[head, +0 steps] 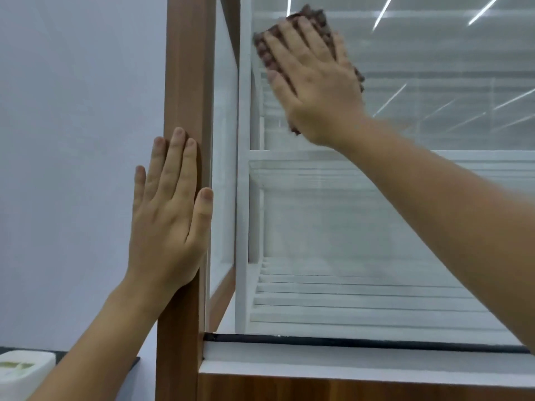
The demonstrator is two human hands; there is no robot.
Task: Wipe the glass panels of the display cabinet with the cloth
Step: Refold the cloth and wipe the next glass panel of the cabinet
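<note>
The display cabinet has a brown wooden corner post point(185, 82) and a large front glass panel point(405, 227) with white slatted shelves behind it. My right hand point(312, 82) lies flat on a brown knobbly cloth point(314, 15) and presses it against the upper left of the front glass. Parts of the cloth stick out above and beside the fingers. My left hand point(170, 215) rests flat against the outer side of the wooden post, fingers pointing up, holding nothing. A narrow side glass panel point(223, 169) sits just right of the post.
A plain pale wall point(72, 140) fills the left. At the bottom left corner stands a white container point(26, 369) on a dark surface. A black seal strip point(347, 341) and a white ledge run along the base of the glass, above brown wood.
</note>
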